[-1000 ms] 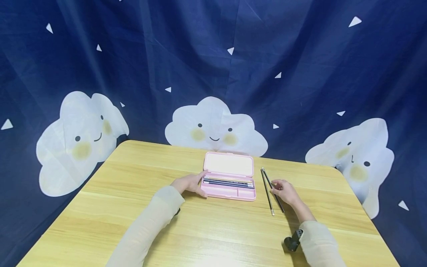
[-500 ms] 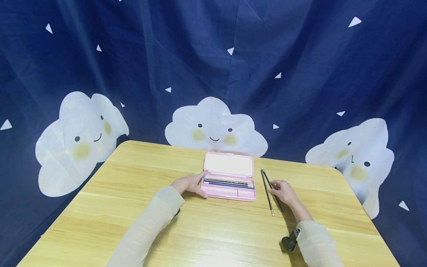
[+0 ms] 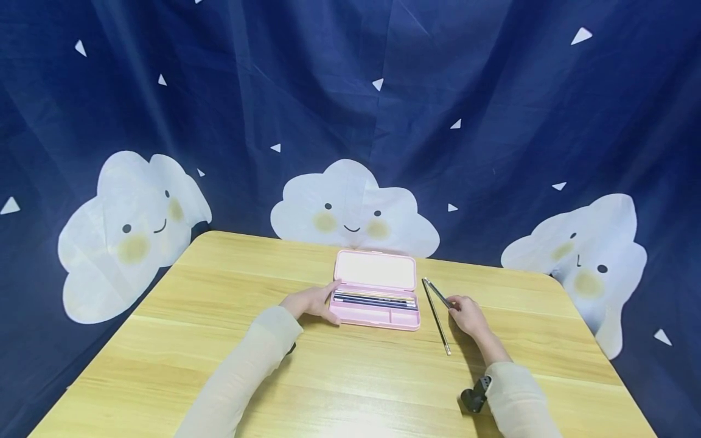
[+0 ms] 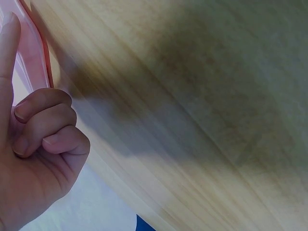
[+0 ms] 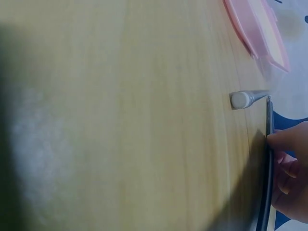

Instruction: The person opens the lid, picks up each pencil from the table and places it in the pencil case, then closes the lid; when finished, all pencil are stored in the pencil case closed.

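Note:
An open pink pencil case (image 3: 361, 318) sits on the table, with several pencils (image 3: 375, 299) lying in its long compartment. My left hand (image 3: 312, 301) holds the case's left end, its thumb at the front corner and a finger at the back. Three of its fingers (image 4: 53, 120) are curled in the left wrist view. Right of the case, my right hand (image 3: 468, 315) pinches a dark pencil (image 3: 438, 292); the pencil's near part is hidden by the hand in the head view. Another dark pencil (image 3: 436, 316) lies beside it, their far ends close together.
The case's lid (image 3: 375, 270) stands tilted back behind its tray. The wooden table (image 3: 328, 377) ends at a blue curtain (image 3: 339, 79) with cloud prints. A black wrist camera (image 3: 475, 394) sits at the right sleeve.
My right hand has turned the pinched pencil, and its near end has gone out of sight behind the hand. The far end of the pencil beside it has shifted slightly left. The left hand stays still.

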Tool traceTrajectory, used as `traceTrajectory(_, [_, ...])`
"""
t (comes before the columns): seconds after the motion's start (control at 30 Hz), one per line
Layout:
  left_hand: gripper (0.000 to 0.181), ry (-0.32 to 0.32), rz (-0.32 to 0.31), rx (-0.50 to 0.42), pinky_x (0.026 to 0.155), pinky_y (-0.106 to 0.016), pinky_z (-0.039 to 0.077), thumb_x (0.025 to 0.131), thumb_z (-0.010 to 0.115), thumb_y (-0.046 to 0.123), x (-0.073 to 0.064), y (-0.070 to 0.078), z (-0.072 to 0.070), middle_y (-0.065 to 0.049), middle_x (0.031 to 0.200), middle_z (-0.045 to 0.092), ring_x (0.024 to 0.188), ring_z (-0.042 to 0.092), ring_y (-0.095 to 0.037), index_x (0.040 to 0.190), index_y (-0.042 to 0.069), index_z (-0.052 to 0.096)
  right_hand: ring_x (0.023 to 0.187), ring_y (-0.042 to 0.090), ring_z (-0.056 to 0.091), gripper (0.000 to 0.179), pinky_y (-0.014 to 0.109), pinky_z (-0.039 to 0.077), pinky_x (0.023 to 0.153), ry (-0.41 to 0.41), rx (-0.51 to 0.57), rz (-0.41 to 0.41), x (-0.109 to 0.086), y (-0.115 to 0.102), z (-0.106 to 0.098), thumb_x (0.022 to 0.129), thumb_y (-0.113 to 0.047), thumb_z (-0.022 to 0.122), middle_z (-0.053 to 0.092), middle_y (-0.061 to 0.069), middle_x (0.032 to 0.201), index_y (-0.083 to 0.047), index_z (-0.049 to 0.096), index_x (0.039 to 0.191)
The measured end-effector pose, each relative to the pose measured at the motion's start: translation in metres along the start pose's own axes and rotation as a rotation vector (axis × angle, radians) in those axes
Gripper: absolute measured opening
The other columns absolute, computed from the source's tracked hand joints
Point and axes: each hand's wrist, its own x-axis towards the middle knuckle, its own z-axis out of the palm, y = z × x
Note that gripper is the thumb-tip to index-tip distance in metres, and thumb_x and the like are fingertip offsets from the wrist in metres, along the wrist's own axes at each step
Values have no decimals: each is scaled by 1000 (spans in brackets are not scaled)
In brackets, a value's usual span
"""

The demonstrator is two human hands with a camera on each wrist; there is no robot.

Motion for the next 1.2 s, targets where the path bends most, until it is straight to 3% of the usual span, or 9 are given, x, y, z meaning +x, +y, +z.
traceTrajectory(0.8, [106,-9,-7,-7,104,-48,30,68,77,44,1,0,-2,-24,141,33,128,36,-37,148,21,11,79,31,54,25,48,46,72,96,2,-7,6,-14,-2,84,3,53,58,18,84,7,61,108])
traceTrajectory(1.2, [106,-9,-3,0,104,-48,30,68,77,45,0,0,-2,-25,141,34,127,36,-37,148,22,11,79,29,53,27,45,45,71,122,55,-76,7,-30,1,82,5,54,58,16,84,6,63,107])
